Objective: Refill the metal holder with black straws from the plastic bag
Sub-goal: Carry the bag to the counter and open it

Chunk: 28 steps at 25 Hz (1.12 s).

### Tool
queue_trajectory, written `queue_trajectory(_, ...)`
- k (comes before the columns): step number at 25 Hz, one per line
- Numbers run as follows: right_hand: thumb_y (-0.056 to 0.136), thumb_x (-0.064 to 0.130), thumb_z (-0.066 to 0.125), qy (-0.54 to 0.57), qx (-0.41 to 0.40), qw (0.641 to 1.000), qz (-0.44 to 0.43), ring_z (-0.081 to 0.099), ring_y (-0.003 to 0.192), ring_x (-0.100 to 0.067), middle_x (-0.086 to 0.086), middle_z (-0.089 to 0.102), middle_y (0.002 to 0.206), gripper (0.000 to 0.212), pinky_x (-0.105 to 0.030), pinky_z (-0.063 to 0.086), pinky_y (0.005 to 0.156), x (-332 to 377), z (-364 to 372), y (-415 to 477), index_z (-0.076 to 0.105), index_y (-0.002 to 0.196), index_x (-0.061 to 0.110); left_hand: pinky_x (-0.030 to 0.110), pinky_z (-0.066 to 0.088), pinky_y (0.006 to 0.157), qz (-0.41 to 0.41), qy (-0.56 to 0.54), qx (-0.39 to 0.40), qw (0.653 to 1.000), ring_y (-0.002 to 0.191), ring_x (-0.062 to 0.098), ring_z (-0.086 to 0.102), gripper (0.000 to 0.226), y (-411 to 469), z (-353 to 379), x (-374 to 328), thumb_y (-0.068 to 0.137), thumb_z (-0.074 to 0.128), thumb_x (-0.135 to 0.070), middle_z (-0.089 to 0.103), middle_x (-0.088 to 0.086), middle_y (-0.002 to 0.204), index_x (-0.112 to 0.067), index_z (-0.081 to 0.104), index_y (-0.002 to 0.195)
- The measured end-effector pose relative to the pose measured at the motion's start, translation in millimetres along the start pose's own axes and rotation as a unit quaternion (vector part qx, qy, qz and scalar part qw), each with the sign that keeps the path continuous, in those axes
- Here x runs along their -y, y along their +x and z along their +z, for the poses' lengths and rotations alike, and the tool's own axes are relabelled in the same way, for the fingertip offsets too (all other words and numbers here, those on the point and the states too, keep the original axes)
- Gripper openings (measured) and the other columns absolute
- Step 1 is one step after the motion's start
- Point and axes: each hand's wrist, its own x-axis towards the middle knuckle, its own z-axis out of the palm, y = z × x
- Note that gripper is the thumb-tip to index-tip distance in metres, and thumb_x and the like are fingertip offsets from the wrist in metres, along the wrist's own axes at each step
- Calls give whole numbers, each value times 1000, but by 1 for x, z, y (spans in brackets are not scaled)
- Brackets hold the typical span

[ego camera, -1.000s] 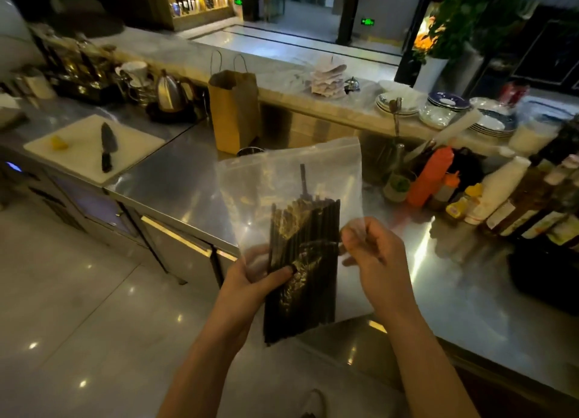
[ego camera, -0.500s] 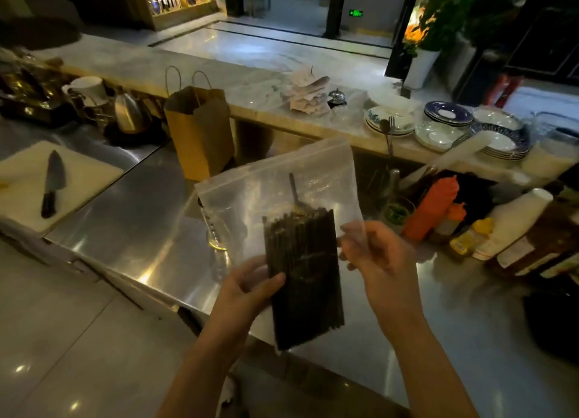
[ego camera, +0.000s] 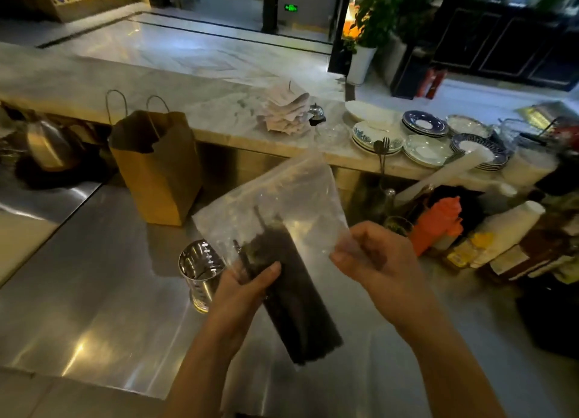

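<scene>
A clear plastic bag (ego camera: 291,198) hangs above the steel counter, tilted with its top leaning left. Inside it a bundle of black straws (ego camera: 297,295) fills the lower part, and one straw sticks up above the rest. My left hand (ego camera: 247,289) grips the bag and the straws through the plastic at the bundle's left side. My right hand (ego camera: 372,257) pinches the bag's right edge. The perforated metal holder (ego camera: 200,270) stands upright on the counter just left of my left hand, partly behind the bag; it looks empty.
A brown paper bag (ego camera: 156,167) stands behind the holder. Sauce bottles, one of them orange (ego camera: 438,223), crowd the counter at right. Stacked plates (ego camera: 423,126) and a paper pile (ego camera: 285,110) sit on the raised marble ledge. A kettle (ego camera: 47,145) stands at far left.
The view has moved closer over the counter. The bag has tilted to the left and now hangs next to the metal holder, which has come into plain sight. Both hands keep their grip.
</scene>
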Motion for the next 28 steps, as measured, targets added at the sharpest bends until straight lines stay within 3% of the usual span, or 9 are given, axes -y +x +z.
queue_trajectory(3, 86, 11, 69, 43, -8, 999, 30, 64, 78, -7, 2, 67, 83, 11, -25, 48, 69, -5, 4, 9, 64, 85, 21, 41, 49, 90, -18, -22, 4, 1000, 104, 24, 69, 32, 11, 0, -8, 73, 72, -12, 74, 10, 106, -9, 69, 105)
queue_trajectory(7, 85, 8, 68, 90, -23, 995, 27, 65, 81, -9, 0, 67, 84, 8, -24, 53, 71, -15, -2, 22, 64, 86, 16, 40, 49, 88, -8, -41, -1, 999, 111, 27, 65, 44, 24, 8, -7, 66, 80, -21, 72, 9, 110, -12, 68, 107)
queue_trajectory(11, 85, 8, 67, 110, 0, 993, 35, 65, 80, -10, 1, 67, 84, 8, -27, 53, 71, -28, -21, 29, 64, 86, 16, 40, 50, 89, -10, -41, -24, 999, 103, 24, 68, 33, 28, 34, 0, 73, 70, -14, 75, 5, 101, -10, 66, 105)
queue_trajectory(14, 84, 6, 67, 165, 1, 985, 41, 65, 81, -14, -1, 68, 85, 7, -30, 55, 72, -35, -37, 35, 64, 88, 11, 41, 51, 86, -6, -46, -27, 999, 100, 27, 69, 36, 33, 51, 4, 71, 75, -17, 75, 6, 97, -10, 67, 105)
queue_trajectory(19, 84, 8, 67, 145, 14, 989, 20, 64, 78, -5, 0, 67, 84, 9, -24, 51, 67, -45, -44, 41, 65, 87, 16, 42, 50, 89, -18, -57, -46, 997, 98, 24, 71, 35, 38, 67, 11, 73, 70, -15, 75, 9, 103, -9, 67, 107)
queue_trajectory(22, 86, 12, 66, 106, -18, 994, 23, 64, 81, -5, 6, 67, 87, 10, -27, 50, 73, -50, -45, 46, 63, 89, 21, 44, 48, 95, -9, -51, -37, 998, 106, 28, 68, 33, 36, 65, 9, 76, 72, -17, 73, 10, 108, -11, 67, 108)
queue_trajectory(25, 88, 16, 65, 62, 58, 996, 29, 64, 91, 1, 13, 67, 98, 23, -27, 51, 80, -46, -47, 51, 58, 104, 30, 43, 51, 90, 7, -30, -73, 997, 101, 26, 70, 34, 37, 61, 7, 70, 73, -16, 75, 7, 103, -15, 68, 104)
queue_trajectory(28, 86, 25, 68, 126, -4, 992, 12, 66, 100, -3, 6, 65, 113, 51, -28, 56, 81, -36, -51, 62, 44, 130, 35, 44, 52, 91, 15, 47, -67, 997, 108, 27, 66, 43, 40, 57, 7, 66, 75, -20, 74, 3, 104, -17, 66, 109)
